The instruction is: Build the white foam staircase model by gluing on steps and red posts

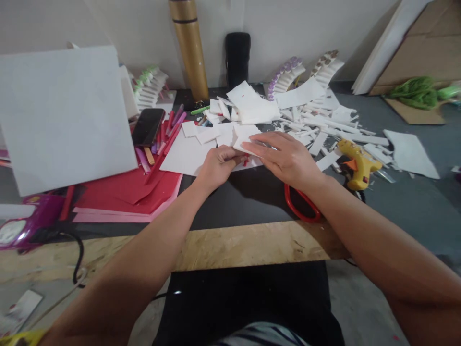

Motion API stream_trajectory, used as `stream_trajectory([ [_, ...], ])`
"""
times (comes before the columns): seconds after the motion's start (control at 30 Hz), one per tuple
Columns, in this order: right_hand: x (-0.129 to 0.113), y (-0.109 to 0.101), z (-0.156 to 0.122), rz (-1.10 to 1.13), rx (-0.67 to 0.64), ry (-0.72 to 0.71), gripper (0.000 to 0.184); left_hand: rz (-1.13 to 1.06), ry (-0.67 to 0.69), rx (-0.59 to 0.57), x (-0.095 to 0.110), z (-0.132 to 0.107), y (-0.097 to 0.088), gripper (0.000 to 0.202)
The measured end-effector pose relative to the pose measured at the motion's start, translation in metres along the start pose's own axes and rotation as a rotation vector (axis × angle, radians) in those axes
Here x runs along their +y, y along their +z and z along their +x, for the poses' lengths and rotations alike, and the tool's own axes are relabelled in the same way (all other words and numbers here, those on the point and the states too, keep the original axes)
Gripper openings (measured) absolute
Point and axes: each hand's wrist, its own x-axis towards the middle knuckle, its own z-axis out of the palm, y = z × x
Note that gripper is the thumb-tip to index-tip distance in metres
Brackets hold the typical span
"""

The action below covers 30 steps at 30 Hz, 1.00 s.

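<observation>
Both my hands meet above the middle of the dark worktop around a small piece of white foam board (247,133). My left hand (219,166) pinches its lower left edge between thumb and fingers. Over its right side lie the fingers of my right hand (288,156), closed on the piece. A small red bit (246,161) shows just below the board between the hands; what it is I cannot make out. Scissors with red handles (302,204) lie partly under my right wrist. Beneath my left hand is a larger white sheet (187,154) with small cut pieces on it.
White scraps (317,120) are heaped behind and right of my hands. A yellow glue gun (360,163) lies right. At left are a phone (147,126), red paper (126,192), a leaning white board (65,115) and a purple device (36,221). A gold flask (190,53) stands behind.
</observation>
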Motion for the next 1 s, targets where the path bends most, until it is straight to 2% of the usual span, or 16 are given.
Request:
stream_trajectory([
  [0.13,0.001,0.000,-0.001,-0.012,0.005,0.028,0.045,-0.011,-0.040,0.002,0.005,-0.001,-0.001,0.009],
  [0.23,0.004,0.000,-0.002,-0.006,0.038,0.056,0.048,0.063,-0.024,0.017,0.011,-0.005,-0.005,0.014],
  [0.4,0.007,-0.005,-0.002,0.065,0.141,0.105,0.040,0.232,0.158,0.074,0.021,-0.012,-0.012,0.029],
  [0.6,0.003,-0.021,0.005,0.149,0.292,0.280,0.032,0.353,0.423,0.221,0.031,-0.014,-0.013,0.057],
  [0.73,0.004,-0.025,0.007,0.192,0.346,0.372,0.028,0.408,0.466,0.326,0.035,-0.015,-0.012,0.073],
  [0.83,0.009,-0.023,0.005,0.273,0.391,0.437,0.029,0.410,0.479,0.378,0.034,-0.015,-0.012,0.078],
  [1.0,0.012,-0.020,0.002,0.305,0.400,0.472,0.028,0.355,0.512,0.357,0.033,-0.017,-0.011,0.072],
])
